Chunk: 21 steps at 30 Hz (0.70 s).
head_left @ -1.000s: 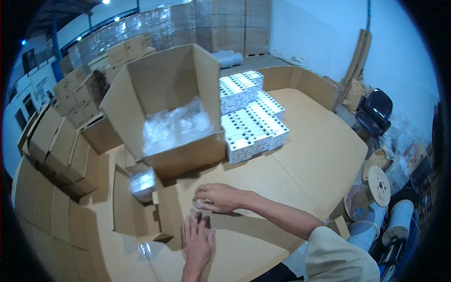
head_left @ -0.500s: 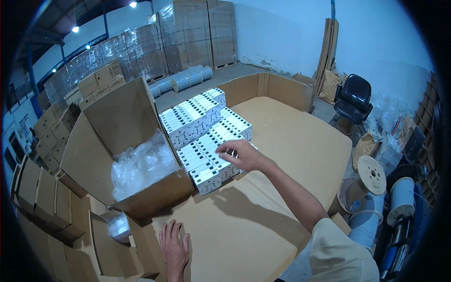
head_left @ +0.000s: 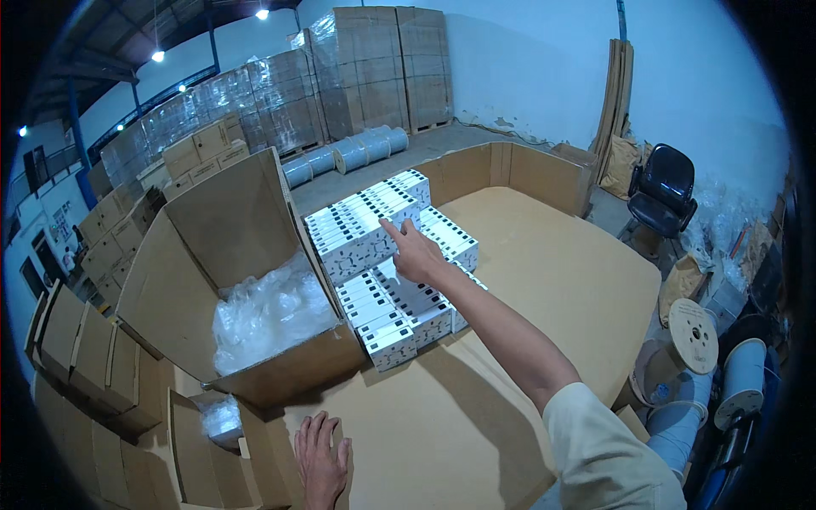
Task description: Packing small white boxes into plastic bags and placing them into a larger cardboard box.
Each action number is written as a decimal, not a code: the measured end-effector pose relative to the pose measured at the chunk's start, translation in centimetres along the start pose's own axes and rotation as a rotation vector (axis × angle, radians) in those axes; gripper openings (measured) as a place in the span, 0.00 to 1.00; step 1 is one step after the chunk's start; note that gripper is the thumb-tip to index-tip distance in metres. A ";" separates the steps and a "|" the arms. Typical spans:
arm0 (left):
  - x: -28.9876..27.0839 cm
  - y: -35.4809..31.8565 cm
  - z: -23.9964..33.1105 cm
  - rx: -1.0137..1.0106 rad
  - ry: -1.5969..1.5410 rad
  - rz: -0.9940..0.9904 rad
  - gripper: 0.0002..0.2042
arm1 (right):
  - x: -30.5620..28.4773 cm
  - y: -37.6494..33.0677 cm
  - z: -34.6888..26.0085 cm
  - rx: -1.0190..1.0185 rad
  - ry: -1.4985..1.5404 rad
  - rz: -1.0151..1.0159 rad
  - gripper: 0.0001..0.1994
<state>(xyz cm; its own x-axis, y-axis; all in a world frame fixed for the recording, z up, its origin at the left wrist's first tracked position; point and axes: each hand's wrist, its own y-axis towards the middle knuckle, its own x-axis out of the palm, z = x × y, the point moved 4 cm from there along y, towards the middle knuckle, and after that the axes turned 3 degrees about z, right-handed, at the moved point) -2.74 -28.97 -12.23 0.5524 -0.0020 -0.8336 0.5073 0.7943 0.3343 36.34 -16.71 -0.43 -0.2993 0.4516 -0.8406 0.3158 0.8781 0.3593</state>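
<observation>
My right hand (head_left: 414, 253) hovers over the stack of small white boxes (head_left: 384, 308), its index finger stretched toward the raised rear layer. Nothing is held in it. Whether the fingertip touches a box I cannot tell. The boxes have dark square marks and patterned sides, packed in tight rows. My left hand (head_left: 323, 455) lies on the cardboard-covered table with its fingers extended, beside a small open carton (head_left: 246, 463). In that carton sits a bubble-wrapped item (head_left: 223, 422). Left of the stack stands a large open carton (head_left: 293, 361) with clear plastic wrap (head_left: 270, 310) inside.
Folded cartons (head_left: 89, 348) line the left edge. The brown table surface (head_left: 544, 272) has a raised cardboard rim (head_left: 544, 174) at the back. Cable spools (head_left: 693, 336) and a black chair (head_left: 665, 191) stand on the floor to the right. Wrapped pallets (head_left: 374, 72) tower behind.
My right hand has moved forward over the boxes, toward the higher rear layer, and its index finger now points out. My left hand stays on the table. The view has shifted slightly.
</observation>
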 end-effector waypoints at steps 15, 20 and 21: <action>0.2 0.3 -0.2 -0.024 0.008 -0.030 0.22 | 1.4 1.7 1.5 -0.238 -0.053 0.312 0.21; 0.4 0.2 -0.1 -0.005 0.001 -0.021 0.22 | 2.4 2.7 2.8 -0.281 -0.066 0.234 0.19; 0.4 0.2 -0.2 -0.008 -0.003 -0.018 0.22 | 2.5 2.5 2.7 -0.300 -0.068 0.219 0.19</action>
<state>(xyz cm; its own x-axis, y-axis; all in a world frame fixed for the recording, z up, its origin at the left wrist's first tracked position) -2.51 -28.71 -12.55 0.5454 -0.0185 -0.8380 0.5116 0.7992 0.3154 38.83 -13.82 -2.74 -0.1904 0.6314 -0.7517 0.0848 0.7734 0.6282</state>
